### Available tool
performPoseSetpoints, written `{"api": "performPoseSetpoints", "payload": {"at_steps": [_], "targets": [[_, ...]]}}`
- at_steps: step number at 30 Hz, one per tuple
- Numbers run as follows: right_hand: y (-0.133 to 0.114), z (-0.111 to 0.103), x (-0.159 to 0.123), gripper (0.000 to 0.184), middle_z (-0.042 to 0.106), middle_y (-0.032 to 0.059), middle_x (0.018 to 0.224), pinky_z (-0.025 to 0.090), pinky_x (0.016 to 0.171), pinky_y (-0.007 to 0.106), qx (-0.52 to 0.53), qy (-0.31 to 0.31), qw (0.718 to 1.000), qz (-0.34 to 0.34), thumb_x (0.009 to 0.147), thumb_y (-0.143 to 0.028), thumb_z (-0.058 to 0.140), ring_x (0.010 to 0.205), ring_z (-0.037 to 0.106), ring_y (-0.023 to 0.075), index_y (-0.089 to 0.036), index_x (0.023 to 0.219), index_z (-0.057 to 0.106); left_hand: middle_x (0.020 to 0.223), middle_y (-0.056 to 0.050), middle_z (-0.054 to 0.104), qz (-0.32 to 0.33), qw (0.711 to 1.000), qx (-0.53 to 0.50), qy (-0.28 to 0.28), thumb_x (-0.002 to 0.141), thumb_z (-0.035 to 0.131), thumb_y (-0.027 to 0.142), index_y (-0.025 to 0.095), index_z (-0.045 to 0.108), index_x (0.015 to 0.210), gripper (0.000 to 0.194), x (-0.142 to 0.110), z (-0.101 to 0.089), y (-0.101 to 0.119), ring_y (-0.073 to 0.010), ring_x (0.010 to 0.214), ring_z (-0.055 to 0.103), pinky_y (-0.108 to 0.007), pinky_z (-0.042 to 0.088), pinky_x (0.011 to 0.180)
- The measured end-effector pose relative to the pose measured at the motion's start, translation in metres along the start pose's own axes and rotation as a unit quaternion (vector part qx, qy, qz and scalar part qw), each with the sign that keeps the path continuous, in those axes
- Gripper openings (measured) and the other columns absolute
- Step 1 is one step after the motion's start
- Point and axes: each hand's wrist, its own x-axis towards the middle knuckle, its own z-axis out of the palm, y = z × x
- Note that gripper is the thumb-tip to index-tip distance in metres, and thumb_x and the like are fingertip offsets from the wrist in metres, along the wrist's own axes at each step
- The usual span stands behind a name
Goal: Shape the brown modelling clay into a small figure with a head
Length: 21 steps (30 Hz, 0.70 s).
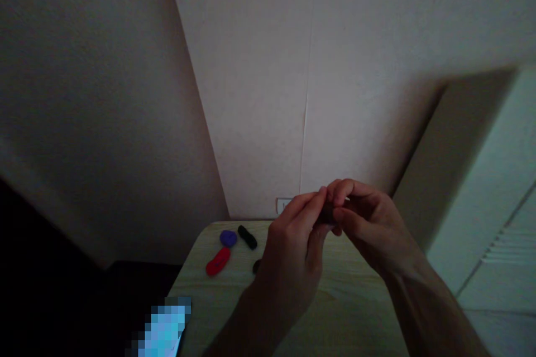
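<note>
Dark lump (326,214), lower centre: pinched between left hand (295,242) and right hand (374,231), seemingly unfinished. Table (352,307), left of centre: red piece (218,262), purple piece (228,239), black piece (247,237), unheld.

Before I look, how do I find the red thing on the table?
Start at the pale, wood-grained tabletop, then look left of the person's left hand. On the near side of the rounded purple lump lies a curved, elongated red piece. Bright red sets it apart from the lump and the stubby black stick.
</note>
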Motion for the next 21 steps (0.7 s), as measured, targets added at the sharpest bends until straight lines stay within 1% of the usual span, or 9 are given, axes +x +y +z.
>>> {"api": "performPoseSetpoints", "payload": {"at_steps": [4, 7, 9, 12, 14, 16, 18, 21], "targets": [[-0.0013, 0.0005, -0.0017, 0.014, 0.065, -0.0002, 0.08, 0.053, 0.059, 0.023, -0.023, -0.008, 1.0, -0.005, 0.086, -0.025, 0.082, 0.068, 0.06, 0.0132, -0.022, 0.082, 0.069, 0.132, -0.016, 0.071, -0.002, 1.0, -0.005, 0.0, 0.098, 0.056, 0.002, 0.009, 0.064, 0.139, 0.043, -0.0003, 0.0007, -0.0005, -0.0195, 0.11, 0.073, -0.03, 0.061, 0.096], [-0.0006, -0.0003, -0.0022, 0.013, 0.066, 0.0006, 0.084, 0.054, 0.063, 0.023, -0.015, -0.006, 1.0, -0.01, 0.087, -0.026, 0.082, 0.075, 0.061, 0.0143, -0.022, 0.085, 0.069, 0.131, -0.015, 0.071, -0.005, 1.0, -0.002, 0.003, 0.098, 0.056, 0.002, 0.01, 0.064, 0.139, 0.043, -0.0004, 0.001, 0.0, -0.0199, 0.109, 0.073, -0.029, 0.062, 0.093], [0.0006, -0.0007, -0.0019, 0.014, 0.066, 0.0001, 0.083, 0.053, 0.063, 0.024, -0.001, -0.008, 1.0, -0.006, 0.086, -0.025, 0.083, 0.074, 0.061, 0.0142, -0.022, 0.085, 0.069, 0.129, -0.015, 0.072, -0.01, 1.0, -0.001, 0.002, 0.097, 0.056, 0.001, 0.009, 0.064, 0.139, 0.044, -0.0004, 0.0008, 0.001, -0.0189, 0.106, 0.072, -0.029, 0.061, 0.094], [0.0013, 0.0011, -0.0009, 0.016, 0.064, -0.0016, 0.077, 0.051, 0.06, 0.022, 0.007, -0.006, 1.0, -0.002, 0.086, -0.023, 0.082, 0.068, 0.059, 0.0124, -0.021, 0.08, 0.068, 0.125, -0.013, 0.072, -0.021, 1.0, -0.002, -0.007, 0.096, 0.056, 0.001, 0.009, 0.064, 0.14, 0.045, -0.0006, 0.0, 0.0035, -0.0174, 0.101, 0.071, -0.029, 0.059, 0.094], [0.0006, 0.0036, -0.0005, 0.016, 0.064, -0.0016, 0.076, 0.052, 0.06, 0.024, 0.02, 0.0, 1.0, -0.001, 0.086, -0.022, 0.081, 0.066, 0.06, 0.0129, -0.021, 0.078, 0.067, 0.123, -0.011, 0.072, -0.027, 1.0, -0.002, -0.009, 0.096, 0.061, 0.005, 0.011, 0.064, 0.141, 0.045, -0.0008, -0.0009, 0.0054, -0.018, 0.099, 0.069, -0.03, 0.058, 0.09], [-0.0007, 0.006, -0.0006, 0.015, 0.065, -0.0012, 0.077, 0.055, 0.061, 0.028, 0.033, 0.011, 0.999, 0.001, 0.085, -0.022, 0.08, 0.067, 0.063, 0.015, -0.022, 0.077, 0.067, 0.122, -0.009, 0.071, -0.034, 0.999, -0.012, -0.009, 0.096, 0.065, 0.014, 0.015, 0.064, 0.14, 0.044, -0.0009, -0.0017, 0.0065, -0.0192, 0.099, 0.068, -0.032, 0.057, 0.088], [-0.0016, 0.0068, -0.0011, 0.011, 0.067, -0.0002, 0.079, 0.057, 0.064, 0.031, 0.034, 0.022, 0.999, 0.0, 0.086, -0.025, 0.078, 0.067, 0.065, 0.0169, -0.023, 0.08, 0.069, 0.121, -0.009, 0.072, -0.045, 0.998, -0.04, -0.004, 0.099, 0.065, 0.021, 0.017, 0.067, 0.139, 0.04, -0.0008, -0.0026, 0.0062, -0.0202, 0.102, 0.067, -0.034, 0.057, 0.09], [-0.0016, 0.005, -0.0021, 0.007, 0.07, 0.0014, 0.084, 0.058, 0.067, 0.033, 0.017, 0.023, 0.999, -0.016, 0.088, -0.031, 0.078, 0.071, 0.066, 0.018, -0.024, 0.089, 0.076, 0.121, -0.009, 0.073, -0.071, 0.992, -0.107, 0.02, 0.102, 0.062, 0.024, 0.02, 0.071, 0.133, 0.033, -0.0006, -0.0038, 0.0043, -0.0215, 0.108, 0.069, -0.036, 0.057, 0.095]]}}
